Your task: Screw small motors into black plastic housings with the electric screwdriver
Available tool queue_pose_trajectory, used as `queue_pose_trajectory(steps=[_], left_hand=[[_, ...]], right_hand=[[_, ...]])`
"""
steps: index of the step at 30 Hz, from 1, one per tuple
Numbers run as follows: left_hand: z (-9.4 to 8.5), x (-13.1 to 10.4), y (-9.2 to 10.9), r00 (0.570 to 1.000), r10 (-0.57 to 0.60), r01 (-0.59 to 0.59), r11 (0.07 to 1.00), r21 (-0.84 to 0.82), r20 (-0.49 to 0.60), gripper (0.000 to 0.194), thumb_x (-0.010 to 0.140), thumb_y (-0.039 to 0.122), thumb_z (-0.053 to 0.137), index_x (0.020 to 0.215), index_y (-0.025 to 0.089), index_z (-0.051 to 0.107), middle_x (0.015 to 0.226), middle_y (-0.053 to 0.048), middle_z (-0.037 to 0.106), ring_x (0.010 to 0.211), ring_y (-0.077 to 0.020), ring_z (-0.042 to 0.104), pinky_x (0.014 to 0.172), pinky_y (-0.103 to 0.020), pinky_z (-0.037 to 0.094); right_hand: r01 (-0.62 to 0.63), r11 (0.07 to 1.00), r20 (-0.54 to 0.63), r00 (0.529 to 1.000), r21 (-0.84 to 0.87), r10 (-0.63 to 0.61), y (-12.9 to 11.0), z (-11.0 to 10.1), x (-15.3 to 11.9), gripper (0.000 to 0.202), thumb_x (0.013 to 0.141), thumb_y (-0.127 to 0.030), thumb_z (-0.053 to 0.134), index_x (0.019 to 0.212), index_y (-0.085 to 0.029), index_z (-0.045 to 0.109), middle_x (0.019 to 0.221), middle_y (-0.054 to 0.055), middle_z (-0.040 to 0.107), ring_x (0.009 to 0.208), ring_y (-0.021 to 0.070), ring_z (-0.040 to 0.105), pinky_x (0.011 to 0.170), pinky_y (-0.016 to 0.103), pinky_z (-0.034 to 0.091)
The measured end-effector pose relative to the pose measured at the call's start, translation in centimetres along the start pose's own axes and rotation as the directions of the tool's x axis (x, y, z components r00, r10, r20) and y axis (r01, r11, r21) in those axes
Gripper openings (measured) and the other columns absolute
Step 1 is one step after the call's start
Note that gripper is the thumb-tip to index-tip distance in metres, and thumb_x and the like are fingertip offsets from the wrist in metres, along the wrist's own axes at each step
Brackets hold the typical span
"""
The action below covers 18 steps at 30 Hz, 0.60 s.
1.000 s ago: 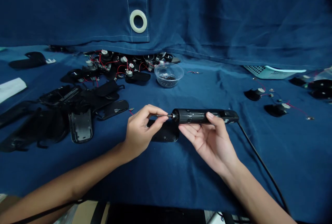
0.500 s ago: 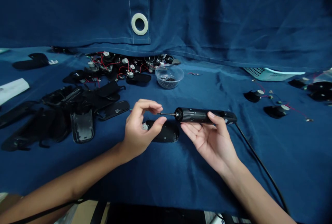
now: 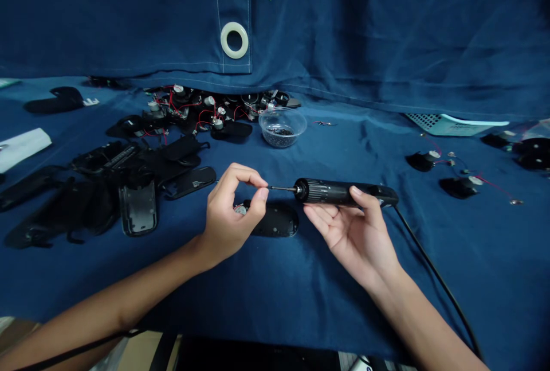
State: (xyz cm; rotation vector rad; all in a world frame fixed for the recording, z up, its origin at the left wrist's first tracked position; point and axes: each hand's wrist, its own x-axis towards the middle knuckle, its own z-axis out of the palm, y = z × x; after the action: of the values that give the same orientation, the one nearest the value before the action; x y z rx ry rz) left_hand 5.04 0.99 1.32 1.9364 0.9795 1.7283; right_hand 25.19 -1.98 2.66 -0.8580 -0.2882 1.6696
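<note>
My right hand (image 3: 361, 233) holds a black electric screwdriver (image 3: 339, 191) level, its thumb on top and its fingers underneath. A thin bit (image 3: 283, 188) points left from the tool. Around the bit's tip, the thumb and forefinger of my left hand (image 3: 236, 210) are pinched together; anything tiny between them is too small to make out. Below the bit lies a black oval casing (image 3: 275, 221) on the blue cloth, partly covered by my left hand. A round metallic part (image 3: 240, 209) shows at its left end.
A clear plastic bowl (image 3: 296, 121) of small dark screws stands behind. Black casings (image 3: 140, 210) and wired motor parts (image 3: 217, 123) are heaped to the left. On the right are a pale green basket (image 3: 459, 127), more wired parts (image 3: 458, 187) and the tool's cable (image 3: 433, 273).
My left thumb and forefinger have closed together at the bit's tip. The screwdriver has shifted slightly right, along with a small shift of the whole view.
</note>
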Motion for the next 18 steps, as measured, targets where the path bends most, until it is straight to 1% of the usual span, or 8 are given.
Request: queue_pose_trajectory(steps=[11,18], left_hand=[[-0.25,0.18,0.11,0.994,0.108,-0.109,0.993,0.043,0.029,0.017,0.079,0.005,0.059,0.089,0.018,0.056,0.084,-0.003,0.059,0.08,-0.0161,0.058,0.074,-0.033,0.048],[-0.28,0.16,0.08,0.994,0.102,-0.103,0.994,0.032,0.022,0.018,0.079,0.005,0.058,0.091,0.018,0.055,0.084,-0.003,0.058,0.081,-0.0165,0.058,0.074,-0.033,0.048]], right_hand=[[-0.005,1.0,0.013,1.0,0.005,0.005,0.14,-0.16,0.01,0.026,0.083,-0.033,0.062,0.095,-0.01,0.064,0.104,0.019,0.073,0.097,0.025,0.072,0.091,0.037,0.057],[-0.002,1.0,0.014,1.0,0.017,0.001,0.11,-0.09,-0.11,0.027,0.083,-0.033,0.063,0.097,-0.009,0.065,0.106,0.02,0.072,0.099,0.0265,0.071,0.09,0.038,0.058]])
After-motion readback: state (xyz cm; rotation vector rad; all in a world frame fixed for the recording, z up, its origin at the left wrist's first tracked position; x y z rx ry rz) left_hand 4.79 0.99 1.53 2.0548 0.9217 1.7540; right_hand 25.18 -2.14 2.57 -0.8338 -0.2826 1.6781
